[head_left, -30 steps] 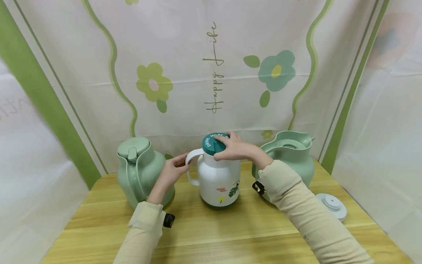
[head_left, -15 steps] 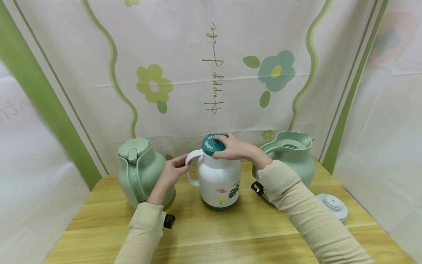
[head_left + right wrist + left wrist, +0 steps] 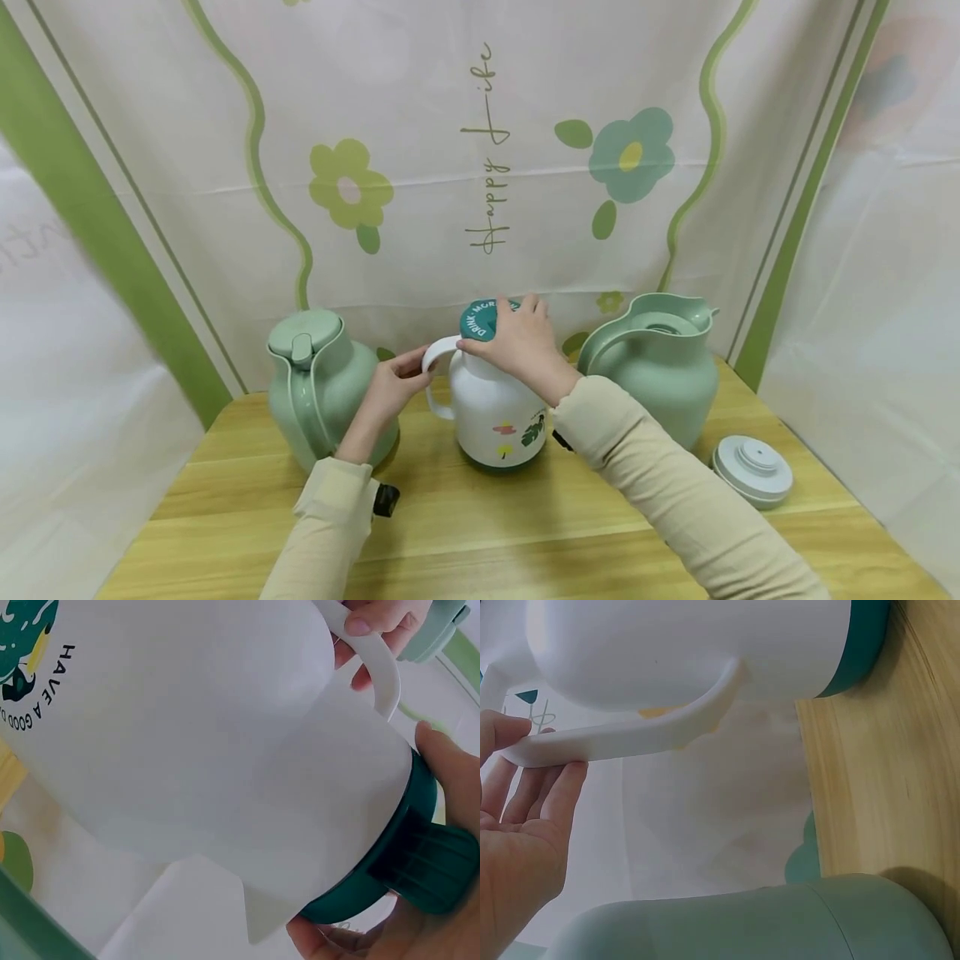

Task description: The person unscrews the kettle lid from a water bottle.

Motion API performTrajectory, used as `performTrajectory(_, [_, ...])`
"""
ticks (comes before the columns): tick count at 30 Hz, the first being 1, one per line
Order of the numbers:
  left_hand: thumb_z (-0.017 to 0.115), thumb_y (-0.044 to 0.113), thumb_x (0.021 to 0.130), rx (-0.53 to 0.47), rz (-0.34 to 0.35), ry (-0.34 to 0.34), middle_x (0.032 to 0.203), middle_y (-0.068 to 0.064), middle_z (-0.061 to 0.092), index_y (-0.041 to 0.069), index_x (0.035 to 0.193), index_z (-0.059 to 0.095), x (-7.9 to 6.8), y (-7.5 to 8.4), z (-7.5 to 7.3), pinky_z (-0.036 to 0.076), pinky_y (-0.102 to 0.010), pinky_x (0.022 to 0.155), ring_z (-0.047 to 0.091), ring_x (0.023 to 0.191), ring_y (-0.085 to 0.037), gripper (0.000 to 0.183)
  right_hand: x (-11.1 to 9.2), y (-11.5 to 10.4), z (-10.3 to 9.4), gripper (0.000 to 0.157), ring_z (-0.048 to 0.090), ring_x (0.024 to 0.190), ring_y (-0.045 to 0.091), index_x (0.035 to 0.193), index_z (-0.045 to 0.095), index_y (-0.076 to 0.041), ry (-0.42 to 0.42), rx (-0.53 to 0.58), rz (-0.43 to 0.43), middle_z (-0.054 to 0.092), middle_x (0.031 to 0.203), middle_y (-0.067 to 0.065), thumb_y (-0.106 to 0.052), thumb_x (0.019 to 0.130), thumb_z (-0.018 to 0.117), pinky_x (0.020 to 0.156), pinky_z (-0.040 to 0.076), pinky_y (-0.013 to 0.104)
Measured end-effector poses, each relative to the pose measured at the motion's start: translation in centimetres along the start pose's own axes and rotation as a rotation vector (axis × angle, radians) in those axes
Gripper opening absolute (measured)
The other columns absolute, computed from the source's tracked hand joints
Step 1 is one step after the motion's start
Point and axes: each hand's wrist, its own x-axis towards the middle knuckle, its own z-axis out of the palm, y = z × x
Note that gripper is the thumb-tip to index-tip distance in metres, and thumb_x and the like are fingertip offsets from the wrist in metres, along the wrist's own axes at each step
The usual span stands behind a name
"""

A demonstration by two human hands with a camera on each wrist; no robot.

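A white thermos jug [image 3: 495, 408] with a dark green base and printed leaves stands upright on the wooden table. My left hand [image 3: 393, 387] pinches the top of its handle [image 3: 630, 739] between thumb and fingers. On the jug's neck sits a teal lid [image 3: 477, 320] with white lettering. My right hand [image 3: 521, 337] grips this lid from above, thumb at the near left and fingers over the far side. In the right wrist view, the lid's ridged teal tab [image 3: 439, 862] shows under the palm, and the thumb and fingertips touch opposite sides of the rim.
A lidded green jug [image 3: 322, 392] stands left, close to my left forearm. Another green jug [image 3: 660, 383] with a spout stands right, beside my right sleeve. A pale round stopper [image 3: 752, 471] lies near the table's [image 3: 465, 542] right edge. A printed curtain [image 3: 420, 100] hangs behind.
The lid's lettering first turned counterclockwise, then partly back. My right hand has swung round on the lid, its wrist moving left and nearer. The left hand stays on the handle.
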Motion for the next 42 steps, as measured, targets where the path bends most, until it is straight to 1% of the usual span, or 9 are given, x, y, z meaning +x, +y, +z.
performTrajectory(7, [0.059,0.01,0.093,0.012,-0.007,0.001,0.134,-0.015,0.058,0.011,0.139,0.051,0.2,0.1,-0.2,0.045,-0.042,0.105,0.056,0.123,-0.028,0.047,0.4,0.7,-0.7,0.084,0.039,0.122,0.037,0.147,0.038,-0.013,-0.039,-0.014,-0.065,0.039,0.137,0.025,-0.062,0.082,0.058,0.101,0.042,0.047])
performTrajectory(12, [0.06,0.008,0.092,0.008,-0.016,0.009,0.134,-0.015,0.058,0.011,0.139,0.051,0.1,0.4,-0.3,0.046,-0.041,0.104,0.056,0.123,-0.028,0.047,1.1,1.6,-1.7,0.08,0.041,0.122,0.034,0.148,0.038,-0.018,-0.12,0.041,-0.151,0.04,0.141,0.02,-0.054,0.08,0.062,0.096,0.045,0.048])
performTrajectory(16, [0.059,0.005,0.092,0.005,-0.016,0.01,0.134,-0.016,0.058,0.01,0.139,0.051,0.2,0.5,-0.2,0.047,-0.039,0.103,0.056,0.123,-0.027,0.047,1.8,2.2,-2.4,0.081,0.042,0.124,0.034,0.148,0.035,-0.015,-0.207,0.092,-0.218,0.036,0.145,0.02,-0.045,0.079,0.065,0.096,0.046,0.049])
performTrajectory(19, [0.058,0.005,0.092,0.006,-0.011,0.007,0.134,-0.016,0.058,0.009,0.139,0.05,0.2,0.6,-0.2,0.048,-0.037,0.102,0.056,0.123,-0.026,0.047,2.2,2.5,-2.7,0.082,0.04,0.126,0.034,0.149,0.032,-0.014,-0.257,0.112,-0.238,0.032,0.147,0.02,-0.043,0.08,0.065,0.099,0.044,0.05])
performTrajectory(21, [0.058,0.005,0.092,0.006,-0.011,0.006,0.134,-0.016,0.058,0.009,0.139,0.05,0.2,0.6,-0.2,0.048,-0.037,0.102,0.056,0.123,-0.026,0.047,2.2,2.5,-2.6,0.083,0.039,0.128,0.034,0.15,0.03,-0.013,-0.267,0.115,-0.233,0.031,0.148,0.02,-0.047,0.082,0.064,0.101,0.043,0.051])
performTrajectory(23, [0.059,0.005,0.092,0.005,-0.014,0.011,0.133,-0.016,0.058,0.008,0.138,0.051,0.1,0.6,-0.2,0.049,-0.035,0.101,0.057,0.122,-0.026,0.047,2.0,2.3,-2.3,0.086,0.039,0.129,0.036,0.15,0.03,-0.013,-0.248,0.096,-0.207,0.031,0.148,0.022,-0.055,0.082,0.063,0.102,0.043,0.051])
performTrajectory(29, [0.059,0.007,0.092,0.015,-0.022,0.016,0.133,-0.016,0.059,0.009,0.138,0.051,-0.1,0.3,-0.2,0.049,-0.034,0.1,0.057,0.121,-0.025,0.046,1.1,0.7,-1.1,0.102,0.046,0.122,0.037,0.145,0.034,-0.005,-0.112,-0.06,-0.08,0.04,0.136,0.027,-0.075,0.075,0.058,0.099,0.047,0.047])
performTrajectory(34, [0.059,0.007,0.093,0.007,-0.021,0.011,0.134,-0.016,0.058,0.009,0.138,0.051,-0.2,0.1,-0.1,0.049,-0.035,0.1,0.056,0.122,-0.027,0.046,0.9,-0.2,-0.5,0.095,0.046,0.119,0.036,0.14,0.04,-0.005,-0.055,-0.142,-0.036,0.047,0.131,0.025,-0.073,0.077,0.057,0.097,0.046,0.044])
performTrajectory(42, [0.059,0.009,0.093,0.016,-0.02,0.006,0.133,-0.015,0.059,0.011,0.138,0.051,-0.1,0.2,0.1,0.046,-0.042,0.104,0.056,0.121,-0.028,0.046,1.2,0.4,-0.9,0.087,0.04,0.127,0.038,0.145,0.036,-0.005,-0.125,-0.101,-0.057,0.041,0.139,0.024,-0.063,0.083,0.055,0.103,0.042,0.047])
